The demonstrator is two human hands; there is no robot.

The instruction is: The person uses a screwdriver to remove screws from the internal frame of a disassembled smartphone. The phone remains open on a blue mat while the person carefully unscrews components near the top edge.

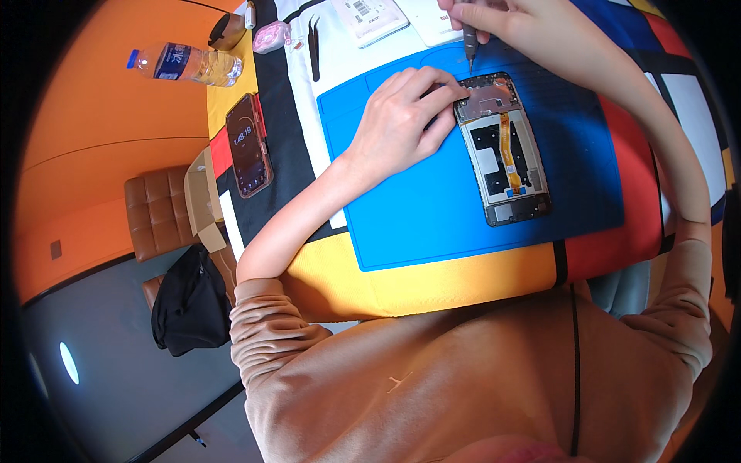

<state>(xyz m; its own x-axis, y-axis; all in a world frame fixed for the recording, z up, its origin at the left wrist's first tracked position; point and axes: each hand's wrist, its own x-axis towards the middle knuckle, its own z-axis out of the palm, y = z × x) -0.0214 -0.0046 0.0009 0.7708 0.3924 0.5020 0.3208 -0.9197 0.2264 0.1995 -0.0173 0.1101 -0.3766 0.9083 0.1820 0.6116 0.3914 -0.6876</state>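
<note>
An opened smartphone lies on a blue work mat, its back cover off. Its inside shows a metal shield plate at the far end, an orange ribbon cable down the middle and a dark part at the near end. My left hand rests on the mat with its fingers bent, fingertips pressing the phone's upper left corner. My right hand grips a slim grey screwdriver, its tip pointing down just beyond the phone's far edge. Whether the tip touches anything is too small to tell.
Black tweezers and a pink round item lie beyond the mat. At left are a phone with a lit screen, a water bottle and a brown cup-like item. A white box stands at the back.
</note>
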